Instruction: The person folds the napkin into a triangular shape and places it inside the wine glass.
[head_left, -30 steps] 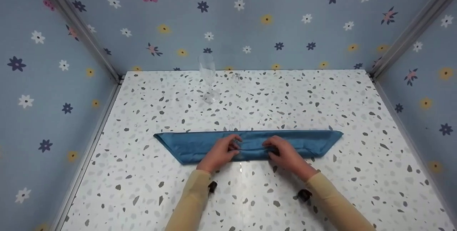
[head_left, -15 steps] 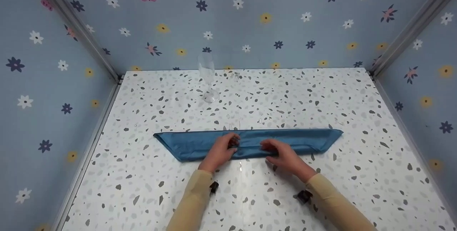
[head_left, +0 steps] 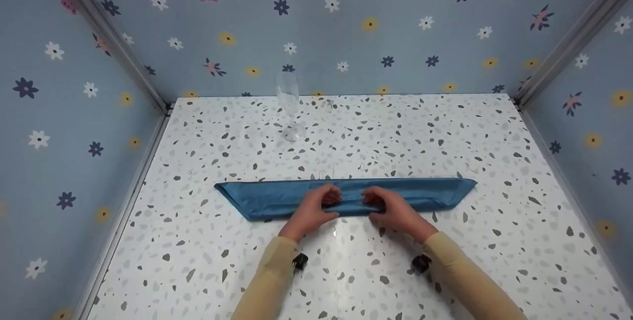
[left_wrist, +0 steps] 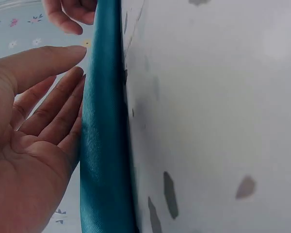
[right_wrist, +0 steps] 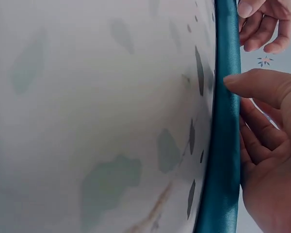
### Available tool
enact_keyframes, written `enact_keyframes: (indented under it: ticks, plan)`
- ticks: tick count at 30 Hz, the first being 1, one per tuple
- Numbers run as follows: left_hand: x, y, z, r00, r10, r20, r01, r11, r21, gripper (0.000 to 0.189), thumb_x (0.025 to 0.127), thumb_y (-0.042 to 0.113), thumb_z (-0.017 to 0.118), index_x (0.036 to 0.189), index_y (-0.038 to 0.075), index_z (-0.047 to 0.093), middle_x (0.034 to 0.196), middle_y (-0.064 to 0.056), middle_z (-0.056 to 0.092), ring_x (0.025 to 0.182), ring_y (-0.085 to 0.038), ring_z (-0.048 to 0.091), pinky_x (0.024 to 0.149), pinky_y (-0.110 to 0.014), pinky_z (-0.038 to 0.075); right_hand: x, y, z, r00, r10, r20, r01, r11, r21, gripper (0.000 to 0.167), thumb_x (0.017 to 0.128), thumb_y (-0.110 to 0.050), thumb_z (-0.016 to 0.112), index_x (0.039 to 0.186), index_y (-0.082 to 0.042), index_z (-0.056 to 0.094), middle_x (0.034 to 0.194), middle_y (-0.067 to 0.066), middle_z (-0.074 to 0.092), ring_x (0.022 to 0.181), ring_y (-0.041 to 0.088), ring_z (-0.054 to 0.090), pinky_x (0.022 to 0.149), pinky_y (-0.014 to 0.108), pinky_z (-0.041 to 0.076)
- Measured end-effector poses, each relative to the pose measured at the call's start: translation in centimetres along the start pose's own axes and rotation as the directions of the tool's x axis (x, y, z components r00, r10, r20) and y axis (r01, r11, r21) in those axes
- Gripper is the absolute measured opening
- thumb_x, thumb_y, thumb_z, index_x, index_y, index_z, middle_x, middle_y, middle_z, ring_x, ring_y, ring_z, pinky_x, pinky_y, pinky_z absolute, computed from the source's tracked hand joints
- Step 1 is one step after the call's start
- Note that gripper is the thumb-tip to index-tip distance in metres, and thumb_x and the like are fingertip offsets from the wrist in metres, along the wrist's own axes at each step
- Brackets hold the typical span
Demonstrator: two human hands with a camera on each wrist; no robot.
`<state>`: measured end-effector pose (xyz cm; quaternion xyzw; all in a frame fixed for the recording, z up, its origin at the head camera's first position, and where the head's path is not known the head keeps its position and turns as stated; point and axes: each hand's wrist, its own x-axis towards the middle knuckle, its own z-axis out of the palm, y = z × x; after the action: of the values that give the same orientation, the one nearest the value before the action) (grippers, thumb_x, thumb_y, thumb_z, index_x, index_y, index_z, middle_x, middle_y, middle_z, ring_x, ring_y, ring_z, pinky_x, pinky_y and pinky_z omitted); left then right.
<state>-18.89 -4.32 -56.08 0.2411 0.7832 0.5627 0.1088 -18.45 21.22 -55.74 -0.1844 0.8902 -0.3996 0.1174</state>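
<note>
A satiny blue cloth (head_left: 277, 196), folded into a long strip with slanted ends, lies across the table in the head view. Its near edge makes a thick, rounded fold, seen as a teal band in both wrist views. My left hand (head_left: 312, 211) is over the middle of this fold, thumb and fingers apart. In the left wrist view its fingers (left_wrist: 53, 111) lie loosely beside the fold. Close by on the right, my right hand (head_left: 394, 211) arches over the cloth. Its thumb (right_wrist: 259, 85) touches the fold in the right wrist view, its fingers partly hidden behind it.
A clear champagne flute (head_left: 289, 100) stands upright behind the cloth, left of centre. The speckled white table (head_left: 445, 132) is bounded by a flower-patterned back wall (head_left: 336, 33) and side walls. Small black devices sit at both wrists.
The cloth's near edge has shifted slightly away from the person. The left hand's thumb and fingers have spread wider, and the left hand has moved a little toward the right hand.
</note>
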Motion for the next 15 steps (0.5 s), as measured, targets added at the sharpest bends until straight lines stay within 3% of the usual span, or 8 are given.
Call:
enact_keyframes:
  ticks: [3, 7, 15]
  plan:
    - [0.21, -0.08, 0.15, 1.000, 0.006, 0.008, -0.006, 0.998, 0.068, 0.043, 0.078, -0.011, 0.071, 0.117, -0.002, 0.056, 0.111, -0.014, 0.063, 0.104, -0.020, 0.059, 0.091, -0.032, 0.047, 0.28, 0.07, -0.08, 1.000, -0.011, 0.009, 0.012, 1.000, -0.024, 0.056, 0.074, -0.002, 0.076, 0.125, -0.016, 0.059, 0.111, -0.007, 0.064, 0.107, 0.013, 0.056, 0.097, 0.037, 0.044]
    - [0.34, -0.07, 0.29, 0.999, -0.031, 0.016, 0.029, 0.990, 0.137, 0.050, 0.078, -0.013, 0.067, 0.123, 0.002, 0.053, 0.110, -0.009, 0.063, 0.104, -0.018, 0.059, 0.090, -0.031, 0.048, 0.51, 0.06, -0.13, 1.000, -0.016, 0.019, 0.016, 0.999, -0.031, 0.056, 0.074, 0.003, 0.072, 0.125, -0.015, 0.059, 0.112, -0.006, 0.063, 0.108, 0.014, 0.056, 0.096, 0.038, 0.044]
    - [-0.03, 0.53, 0.12, 0.996, -0.077, 0.042, 0.071, 0.989, 0.129, 0.054, 0.083, -0.011, 0.061, 0.131, 0.007, 0.046, 0.107, -0.007, 0.062, 0.099, -0.018, 0.060, 0.085, -0.031, 0.050, 0.31, -0.06, -0.26, 1.000, -0.016, 0.009, 0.016, 0.999, -0.029, 0.055, 0.076, 0.005, 0.067, 0.126, -0.017, 0.058, 0.108, -0.005, 0.064, 0.102, 0.013, 0.059, 0.091, 0.035, 0.047]
